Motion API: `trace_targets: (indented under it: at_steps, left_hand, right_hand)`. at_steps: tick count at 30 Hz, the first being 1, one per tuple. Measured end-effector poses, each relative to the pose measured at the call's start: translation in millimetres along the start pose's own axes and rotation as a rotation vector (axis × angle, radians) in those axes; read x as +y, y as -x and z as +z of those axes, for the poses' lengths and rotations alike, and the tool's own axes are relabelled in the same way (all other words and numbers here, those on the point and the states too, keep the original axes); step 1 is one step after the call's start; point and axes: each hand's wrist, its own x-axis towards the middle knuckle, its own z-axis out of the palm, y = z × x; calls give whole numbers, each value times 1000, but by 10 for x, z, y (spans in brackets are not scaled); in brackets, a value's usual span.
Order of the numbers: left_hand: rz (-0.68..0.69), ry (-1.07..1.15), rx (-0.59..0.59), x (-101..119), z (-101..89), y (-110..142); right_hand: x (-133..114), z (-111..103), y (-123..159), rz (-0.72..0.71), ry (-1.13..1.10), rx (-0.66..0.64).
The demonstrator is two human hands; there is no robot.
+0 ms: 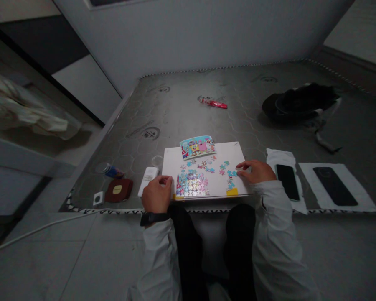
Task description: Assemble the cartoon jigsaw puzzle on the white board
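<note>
A white board (228, 152) lies at the near edge of a grey mattress. On it sit a part-assembled jigsaw block (192, 186), several loose puzzle pieces (211, 164) and a cartoon reference picture (197, 146) at its far edge. My left hand (156, 194) rests curled at the board's left edge, beside the assembled block; whether it holds a piece is hidden. My right hand (257, 170) lies on the board's right side, fingertips pinched on loose blue pieces (232, 173).
Two dark phones (287, 179) (334, 186) lie on white cloths to the right. A white remote-like box (148, 179), a brown case (119, 190), a clear cup (157, 161) and a can (109, 170) sit left. A red packet (213, 102) and dark clothing (303, 102) lie farther back.
</note>
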Motion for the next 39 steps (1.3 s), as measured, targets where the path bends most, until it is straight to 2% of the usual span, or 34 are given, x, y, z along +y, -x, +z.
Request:
trace_targets:
  at_steps: [12,20,32,39]
  left_hand:
    - [3,0,-5,-10,5,-5]
    - [-2,1,1,-8,1,-4]
    - [0,4,-4,7,-15,8]
    - [-11,-5,3,17,-13,4]
  right_hand:
    - [-34,10,6,-11,-34,-45]
    - [-137,-42,10,44,-19,-165]
    - [-427,117,52,227,78,-199]
    - [-592,19,83,169,90,-277]
